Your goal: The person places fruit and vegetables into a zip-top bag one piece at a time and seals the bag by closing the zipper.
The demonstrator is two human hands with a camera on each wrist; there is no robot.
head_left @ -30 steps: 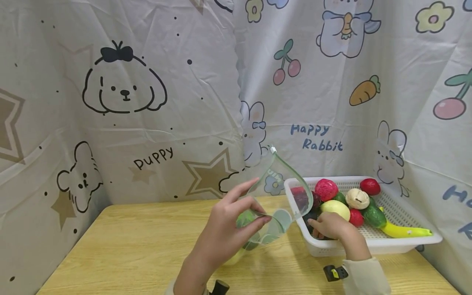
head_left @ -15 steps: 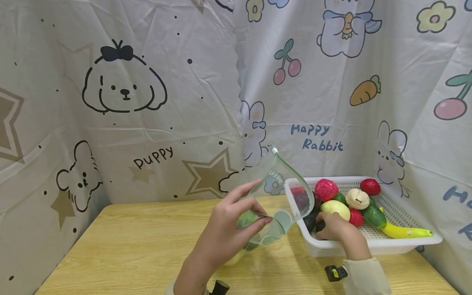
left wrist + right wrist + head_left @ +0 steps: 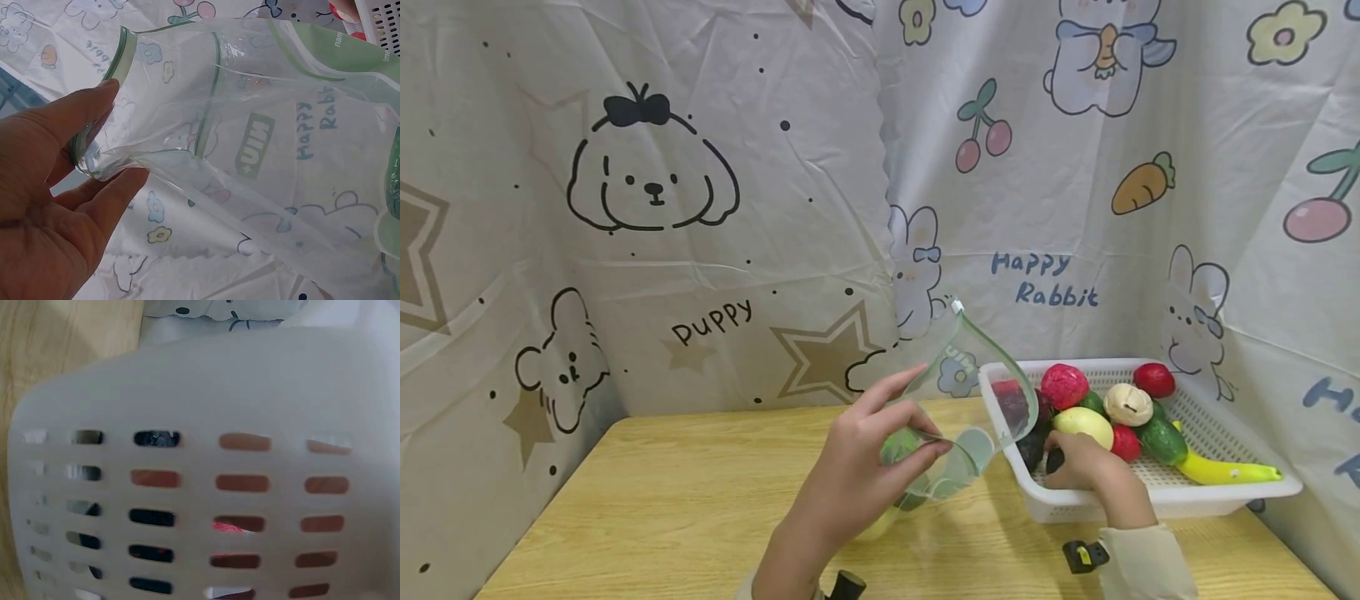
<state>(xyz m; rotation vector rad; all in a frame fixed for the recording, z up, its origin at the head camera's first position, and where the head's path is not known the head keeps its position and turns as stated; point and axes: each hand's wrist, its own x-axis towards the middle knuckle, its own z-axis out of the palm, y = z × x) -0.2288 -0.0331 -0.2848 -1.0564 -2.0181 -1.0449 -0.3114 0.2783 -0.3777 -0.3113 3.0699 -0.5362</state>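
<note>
A clear zip bag with green edging and a white slider stands with its mouth spread. My left hand pinches one side of the mouth between thumb and fingers. Low inside the bag, green and yellow things show through the plastic. My right hand reaches into the near left corner of a white slotted basket, its fingers curled on a small black object; its kind cannot be told. Through the slots in the right wrist view, fingers and dark surfaces show; the basket wall hides most of the hand.
Toy produce fills the basket: a yellow banana, a green cucumber, a pale yellow oval fruit, a cream-coloured round piece and several red ones. The wooden table meets a printed cloth behind.
My right hand has shifted slightly right in the basket, its fingers closing on the black object, away from a dark piece at the left wall. The left hand and bag stay nearly still.
</note>
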